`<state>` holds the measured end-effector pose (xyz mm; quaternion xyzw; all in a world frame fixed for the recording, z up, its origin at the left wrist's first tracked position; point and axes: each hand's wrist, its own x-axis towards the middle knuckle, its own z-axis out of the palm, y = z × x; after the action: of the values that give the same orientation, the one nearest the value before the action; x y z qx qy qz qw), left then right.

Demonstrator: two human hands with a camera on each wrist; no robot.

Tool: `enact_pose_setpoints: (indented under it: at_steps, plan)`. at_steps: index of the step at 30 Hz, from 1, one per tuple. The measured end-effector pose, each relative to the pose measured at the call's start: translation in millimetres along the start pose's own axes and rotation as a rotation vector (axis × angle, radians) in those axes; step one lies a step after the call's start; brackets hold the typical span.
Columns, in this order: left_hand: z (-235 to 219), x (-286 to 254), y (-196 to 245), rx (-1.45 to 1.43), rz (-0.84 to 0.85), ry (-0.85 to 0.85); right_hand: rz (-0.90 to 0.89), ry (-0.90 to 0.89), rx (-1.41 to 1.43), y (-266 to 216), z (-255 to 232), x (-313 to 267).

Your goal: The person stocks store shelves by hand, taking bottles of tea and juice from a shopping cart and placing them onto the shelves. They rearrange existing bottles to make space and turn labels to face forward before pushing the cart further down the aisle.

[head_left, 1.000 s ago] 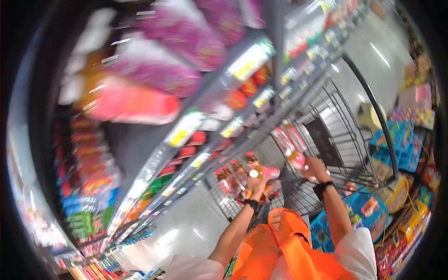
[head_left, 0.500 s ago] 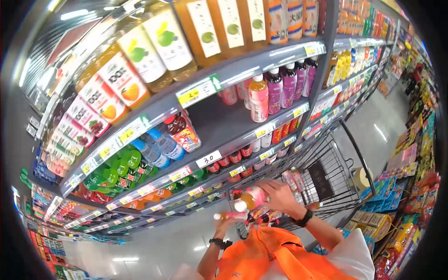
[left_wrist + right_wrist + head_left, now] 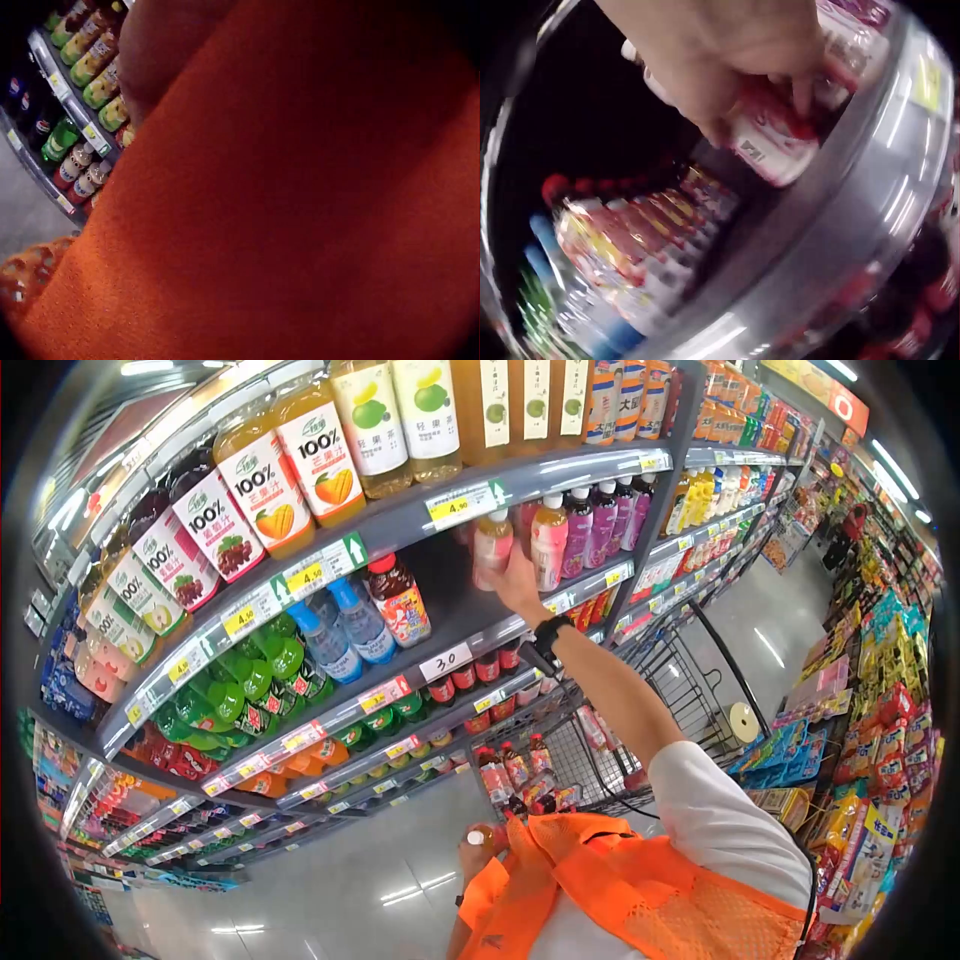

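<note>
My right hand (image 3: pixel 517 582) reaches to the shelf and grips a pink-labelled drink bottle (image 3: pixel 492 548), upright beside another pink-labelled bottle (image 3: pixel 549 545). In the right wrist view, the fingers and thumb of the right hand (image 3: pixel 727 56) wrap the held bottle (image 3: pixel 772 150), its base close over the shelf. Low by the orange vest (image 3: pixel 590 860), my left hand (image 3: pixel 474 860) holds a white-capped bottle (image 3: pixel 483 836), mostly hidden by the hand and vest. Vest cloth (image 3: pixel 262 225) fills most of the left wrist view, with part of the left hand (image 3: pixel 169 45) above it.
A wire shopping cart (image 3: pixel 590 780) with several bottles (image 3: pixel 515 765) stands below the shelf. Purple bottles (image 3: pixel 578 535) line the right of the same shelf; a red-capped bottle (image 3: pixel 398 605) stands to the left. Large juice bottles (image 3: pixel 320 455) fill the shelf above. Hanging packets (image 3: pixel 870 740) flank the aisle.
My right hand has moved up from over the cart to the shelf with a pink-labelled bottle. My left hand, still holding a bottle, has drawn down beside the vest. The view has turned toward the shelves.
</note>
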<state>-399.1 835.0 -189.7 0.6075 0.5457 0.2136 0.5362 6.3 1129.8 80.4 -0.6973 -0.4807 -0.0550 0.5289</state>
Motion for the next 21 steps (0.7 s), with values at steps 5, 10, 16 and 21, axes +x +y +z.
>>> enact_pose_setpoints:
  at_steps: [5, 10, 16, 21]
  plan:
    - [-12.1, 35.2, 20.9, 0.067, 0.016, 0.021, 0.171, -0.024, -0.206, -3.5, 19.4, 1.6]
    - [-44.1, 53.1, 147.2, 0.245, 0.351, 0.036, 0.237, -0.119, -0.324, -2.6, 30.2, -7.2]
    - [-50.2, 91.0, 301.4, -0.132, 0.662, -0.005, -0.113, -0.074, -0.373, 3.9, 13.2, -41.0]
    - [-31.0, 133.2, 390.3, -0.284, 0.873, 0.010, -0.287, -0.290, 0.193, -47.3, -120.0, -113.1]
